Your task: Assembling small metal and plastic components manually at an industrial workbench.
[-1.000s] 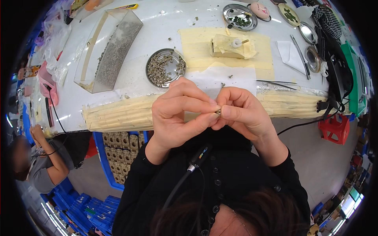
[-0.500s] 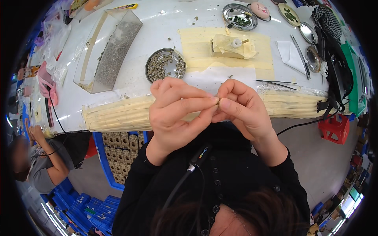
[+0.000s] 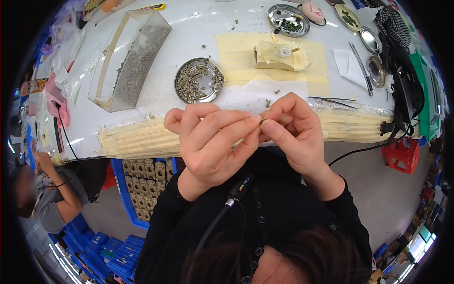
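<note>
Over the near edge of the table, the fingertips of both hands meet around a tiny brownish metallic piece (image 3: 261,121). My left hand (image 3: 210,144) pinches it from the left, its outer fingers curled loosely. From the other side, thumb and forefinger of my right hand (image 3: 297,137) close on it. The fingertips hide most of the piece, so its exact kind cannot be made out. Just beyond the hands, a few small metal parts (image 3: 268,102) lie on white paper (image 3: 250,92). A round steel dish (image 3: 206,84) of similar small parts stands beyond my left hand.
A clear bin (image 3: 106,66) of grey parts stands at left. Farther back are a tape-covered block (image 3: 272,57) and a steel plate (image 3: 288,8) with dark green pieces. Tweezers (image 3: 333,102) lie at right. Below left, a blue crate (image 3: 124,189) holds metal blocks; a co-worker (image 3: 61,199) sits nearby.
My left hand's outer fingers have shifted left and down, off the dish's near rim. My right hand has tilted slightly, and loose parts on the paper now show. Both pinches stay together.
</note>
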Tool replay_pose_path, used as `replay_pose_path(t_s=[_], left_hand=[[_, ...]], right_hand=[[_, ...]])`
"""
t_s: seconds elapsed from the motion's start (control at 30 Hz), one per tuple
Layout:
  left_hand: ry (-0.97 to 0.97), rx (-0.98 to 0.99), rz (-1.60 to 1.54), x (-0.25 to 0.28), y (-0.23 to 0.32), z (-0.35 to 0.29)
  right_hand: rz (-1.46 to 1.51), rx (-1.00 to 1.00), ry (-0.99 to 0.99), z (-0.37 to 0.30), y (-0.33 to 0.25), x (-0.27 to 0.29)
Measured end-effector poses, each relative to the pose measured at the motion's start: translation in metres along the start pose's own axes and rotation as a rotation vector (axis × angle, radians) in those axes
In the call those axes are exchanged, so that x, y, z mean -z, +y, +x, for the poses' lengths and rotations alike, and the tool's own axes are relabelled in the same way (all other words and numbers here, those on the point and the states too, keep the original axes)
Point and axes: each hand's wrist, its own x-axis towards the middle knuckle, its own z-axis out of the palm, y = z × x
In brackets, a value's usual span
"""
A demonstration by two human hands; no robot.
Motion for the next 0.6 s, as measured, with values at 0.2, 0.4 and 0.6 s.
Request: replay_pose_path(t_s=[0.2,0.4,0.6], left_hand=[[-0.027,0.087,-0.375,-0.008,-0.017,-0.006],[-0.074,0.199,-0.625,-0.008,-0.018,-0.007],[0.017,0.083,-0.248,-0.009,-0.011,-0.004]], right_hand=[[0.310,-0.306,-0.118,0.006,0.000,0.012],[0.311,-0.344,-0.158,0.005,-0.007,0.010],[0.197,-0.186,-0.056,0.003,-0.001,0.005]])
